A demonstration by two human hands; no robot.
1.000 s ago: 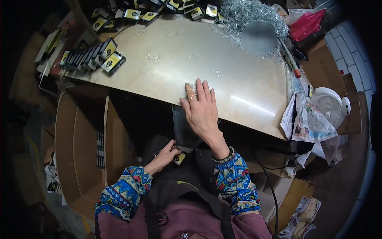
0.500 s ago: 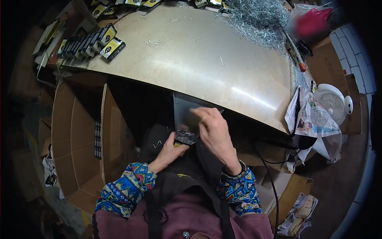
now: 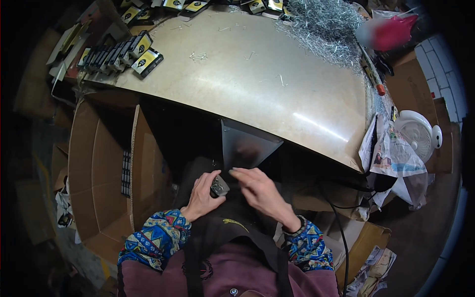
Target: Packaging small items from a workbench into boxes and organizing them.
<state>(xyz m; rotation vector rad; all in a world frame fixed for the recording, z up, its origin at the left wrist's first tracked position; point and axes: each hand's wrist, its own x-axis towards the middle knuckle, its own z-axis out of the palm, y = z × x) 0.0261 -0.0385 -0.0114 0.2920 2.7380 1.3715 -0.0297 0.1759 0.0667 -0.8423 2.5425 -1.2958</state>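
Observation:
Above my lap, my left hand (image 3: 202,196) is wrapped round a small box (image 3: 219,186), tilted, with shiny metal wire pieces showing at its top. Just to the right, my right hand (image 3: 261,192) has its fingers drawn together, their tips a short way from the box. Whether anything is pinched in them is too small to tell. Beyond both hands, a grey metal chute (image 3: 247,143) slopes down from the table's near edge, with a dark blurred reflection on it.
The metal-topped table (image 3: 222,74) carries a tangled heap of wire pieces (image 3: 324,29), a few loose ones, and a row of black-and-yellow boxes (image 3: 116,55). At left stands an open carton (image 3: 81,178) with stacked boxes inside. A white fan (image 3: 414,134) and newspaper (image 3: 391,153) are at right; a cable (image 3: 340,227) hangs nearby.
My left hand has brought the box away from the chute's lower end, back and slightly left. My right hand has come down off the chute toward the box. The view has shifted slightly.

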